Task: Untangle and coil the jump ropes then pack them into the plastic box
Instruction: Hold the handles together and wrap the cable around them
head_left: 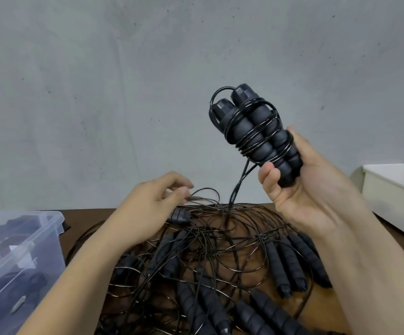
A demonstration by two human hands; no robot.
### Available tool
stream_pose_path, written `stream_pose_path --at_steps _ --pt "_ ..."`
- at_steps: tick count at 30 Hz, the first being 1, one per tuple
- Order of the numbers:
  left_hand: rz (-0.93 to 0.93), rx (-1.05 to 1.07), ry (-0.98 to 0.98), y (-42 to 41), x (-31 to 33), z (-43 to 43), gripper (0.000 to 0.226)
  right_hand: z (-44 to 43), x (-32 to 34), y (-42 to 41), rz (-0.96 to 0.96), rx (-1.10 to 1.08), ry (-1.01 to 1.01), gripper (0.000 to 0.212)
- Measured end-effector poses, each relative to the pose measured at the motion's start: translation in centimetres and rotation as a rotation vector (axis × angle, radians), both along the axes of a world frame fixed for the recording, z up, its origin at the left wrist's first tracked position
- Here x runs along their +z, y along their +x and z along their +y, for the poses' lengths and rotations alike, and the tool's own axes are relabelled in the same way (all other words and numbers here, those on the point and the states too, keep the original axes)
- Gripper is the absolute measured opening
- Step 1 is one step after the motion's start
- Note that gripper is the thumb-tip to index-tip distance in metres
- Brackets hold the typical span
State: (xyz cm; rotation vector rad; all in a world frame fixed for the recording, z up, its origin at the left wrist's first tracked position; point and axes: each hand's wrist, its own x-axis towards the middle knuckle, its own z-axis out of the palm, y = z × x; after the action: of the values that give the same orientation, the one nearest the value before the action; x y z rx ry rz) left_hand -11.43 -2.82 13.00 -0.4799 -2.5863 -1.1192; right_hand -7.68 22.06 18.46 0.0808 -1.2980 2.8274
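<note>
Jump ropes [220,257]: a black tangle of thin cords and ribbed foam handles, heaped on the brown bench [87,216] in front of the person.
Wound rope [256,131]: one rope raised clear of the heap, its two handles side by side and upright, with cord wrapped round them in several turns.
Right hand [300,189]: its fingers [268,175] and thumb are clamped round the lower ends of the paired handles, holding the bundle up.
Trailing cord [238,184]: it runs from the bottom of the bundle down into the heap, so this rope is not yet fully wound or free.
Left hand [152,209]: low at the far edge of the heap, its fingertips [181,192] drawn together on a loop of cord, next to a loose handle end [179,216].
Plastic box [15,257]: clear, at the left edge of the bench, with dark items already inside; they are too blurred to name.
White bin [394,197]: at the right edge, well apart from the heap.
Step in hand: coiling one rope, probably near the end of its wrap.
Next move calls for: working the trailing cord out of the crossing loops without dragging others along, winding on the slack and securing the end, then carrying the bundle left to the plastic box.
Task progress: early, judging by the many handles in the heap.
</note>
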Motion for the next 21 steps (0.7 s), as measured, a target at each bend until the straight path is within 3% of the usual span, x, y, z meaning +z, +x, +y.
stream_pose_path --at_steps 5,11,18,21 --pt "-0.022 -0.27 0.333 3.3 1.5 3.4 0.025 -1.6 -0.8 0.1 -0.076 0.121 -0.001 0.03" --pt "0.15 -0.06 0.473 2.8 1.5 3.6 0.011 -3.1 -1.0 0.8 -0.138 0.283 0.022 0.033" --pt "-0.099 -0.396 0.767 2.8 1.5 3.2 0.02 -3.5 -1.2 0.8 -0.171 0.309 0.028 0.025" --pt "-0.081 -0.325 0.725 2.8 1.1 3.3 0.017 -3.5 -1.4 0.7 -0.157 0.328 0.033 0.027"
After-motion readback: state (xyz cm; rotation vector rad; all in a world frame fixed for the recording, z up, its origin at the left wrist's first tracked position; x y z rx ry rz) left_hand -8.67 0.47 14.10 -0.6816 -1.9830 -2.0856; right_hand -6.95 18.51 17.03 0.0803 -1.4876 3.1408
